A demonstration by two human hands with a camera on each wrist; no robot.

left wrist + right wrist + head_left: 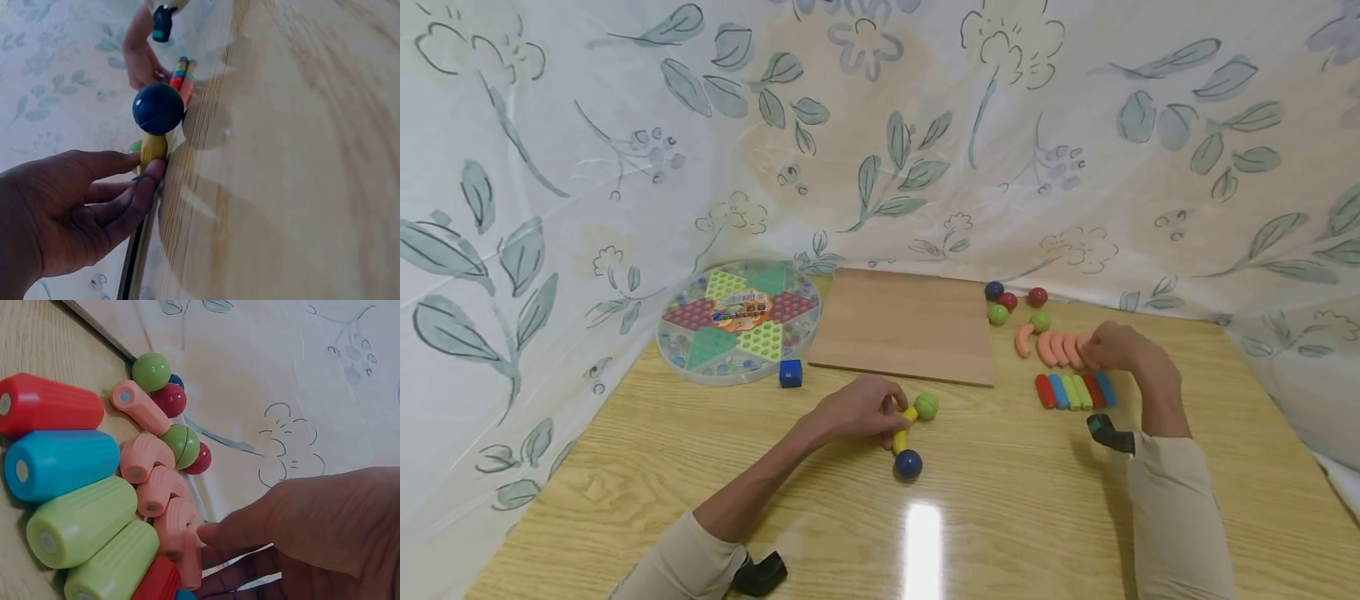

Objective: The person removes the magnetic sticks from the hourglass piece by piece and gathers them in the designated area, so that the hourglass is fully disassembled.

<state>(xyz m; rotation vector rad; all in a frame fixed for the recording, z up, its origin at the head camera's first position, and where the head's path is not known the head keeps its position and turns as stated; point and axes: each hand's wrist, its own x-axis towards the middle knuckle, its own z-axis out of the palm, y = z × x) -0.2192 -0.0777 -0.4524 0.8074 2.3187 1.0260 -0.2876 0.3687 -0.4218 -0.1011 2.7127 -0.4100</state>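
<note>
My left hand pinches a yellow curved stick between thumb and fingers, low over the table's middle. A dark blue ball is joined to the stick's near end and a green ball to its far end. At the right, my right hand is at the end of a row of orange curved sticks. Its thumb and fingers pinch the endmost orange stick, partly hidden by the thumb. Just nearer lies a row of straight ribbed sticks in red, blue and green.
Behind the orange row sit loose balls, among them a red ball and a green ball. A brown board lies at the back middle. Left of it are a round star-patterned game box and a small blue cube.
</note>
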